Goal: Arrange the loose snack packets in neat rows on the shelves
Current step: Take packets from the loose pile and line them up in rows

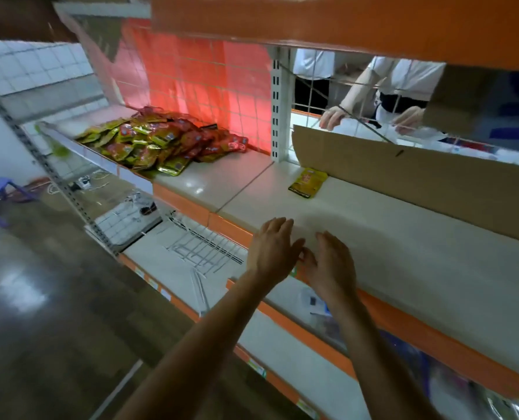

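At the front edge of the shelf [403, 253], the left hand [272, 247] and right hand [331, 265] sit side by side, each grip spread and holding nothing, while the snack packets [158, 140] lie heaped at the shelf's far left and one yellow packet [308, 183] lies alone just beside the cardboard sheet [418, 183].

The one camera on my head looks forward and down, tilted, close over the shelf [403, 237].

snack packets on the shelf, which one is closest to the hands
The lone yellow packet, lying flat beside the cardboard sheet; every other packet is heaped in the pile farther away at the shelf's left end.
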Tool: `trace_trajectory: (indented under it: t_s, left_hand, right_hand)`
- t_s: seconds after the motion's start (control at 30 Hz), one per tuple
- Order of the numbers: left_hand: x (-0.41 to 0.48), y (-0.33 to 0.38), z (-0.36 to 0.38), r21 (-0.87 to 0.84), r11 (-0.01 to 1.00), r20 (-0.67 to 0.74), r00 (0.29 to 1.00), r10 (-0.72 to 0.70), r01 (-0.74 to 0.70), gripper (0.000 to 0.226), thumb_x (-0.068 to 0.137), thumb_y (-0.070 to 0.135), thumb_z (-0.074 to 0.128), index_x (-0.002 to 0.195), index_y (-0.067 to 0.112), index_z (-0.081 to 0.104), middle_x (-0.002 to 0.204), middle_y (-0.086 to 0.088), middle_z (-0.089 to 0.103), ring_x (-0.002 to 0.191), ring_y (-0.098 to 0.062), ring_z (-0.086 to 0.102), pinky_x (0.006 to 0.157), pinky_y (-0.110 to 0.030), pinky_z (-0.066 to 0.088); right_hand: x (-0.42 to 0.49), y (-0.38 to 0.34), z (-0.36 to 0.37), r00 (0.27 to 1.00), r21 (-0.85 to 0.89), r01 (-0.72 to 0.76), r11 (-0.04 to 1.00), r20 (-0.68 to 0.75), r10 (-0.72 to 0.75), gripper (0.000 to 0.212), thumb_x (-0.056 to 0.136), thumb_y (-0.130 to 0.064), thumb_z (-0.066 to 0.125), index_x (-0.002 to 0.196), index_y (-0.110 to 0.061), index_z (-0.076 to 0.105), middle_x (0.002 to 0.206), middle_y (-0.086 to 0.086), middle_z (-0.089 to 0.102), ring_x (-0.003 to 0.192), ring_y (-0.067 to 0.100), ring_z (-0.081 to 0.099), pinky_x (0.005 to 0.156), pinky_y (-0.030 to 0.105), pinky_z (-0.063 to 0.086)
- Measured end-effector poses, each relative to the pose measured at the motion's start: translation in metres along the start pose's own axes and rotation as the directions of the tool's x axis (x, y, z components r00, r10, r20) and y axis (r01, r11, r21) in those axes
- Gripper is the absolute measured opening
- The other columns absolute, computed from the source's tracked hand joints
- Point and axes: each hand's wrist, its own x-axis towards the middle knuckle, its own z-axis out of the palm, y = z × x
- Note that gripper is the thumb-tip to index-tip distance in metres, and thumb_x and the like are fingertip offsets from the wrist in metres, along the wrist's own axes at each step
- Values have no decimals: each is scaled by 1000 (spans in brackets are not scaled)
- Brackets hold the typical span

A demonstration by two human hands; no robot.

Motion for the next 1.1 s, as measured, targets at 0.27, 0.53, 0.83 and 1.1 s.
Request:
trace_trajectory:
  t_s: [0.27,0.53,0.83,1.1]
  left_hand:
    - [36,-95,-25,88,988,-94,989,-116,124,55,97,48,44,142,17,41,147,-6,44,138,-26,34,111,-43,31]
    - [99,-177,-55,124,964,-115,968,-222,236,58,96,46,47,145,17,38,149,-8,40,138,-27,32,112,-39,29]
    - [154,-240,-75,123,934,-210,928,-307,337,51,95,43,51,136,15,44,137,-6,49,128,-26,42,99,-37,40]
    - [220,-304,-110,80,952,-277,924,-264,297,47,94,39,53,129,8,51,130,-11,55,118,-32,47,94,-39,39]
  right_hand:
    - [53,-76,50,994,53,104,993,36,-106,43,95,-30,53,130,-4,52,135,15,52,128,28,43,105,34,31]
    - [137,-146,98,991,190,75,979,91,-94,40,95,-35,53,128,-14,54,132,5,55,125,23,47,96,33,41]
    - [208,-190,124,983,363,14,932,168,-80,36,96,-34,53,128,-17,54,123,2,62,110,18,58,81,24,41]
    - [266,-244,157,986,460,-110,881,160,39,30,94,-31,55,119,-16,61,120,7,65,114,28,57,94,34,44]
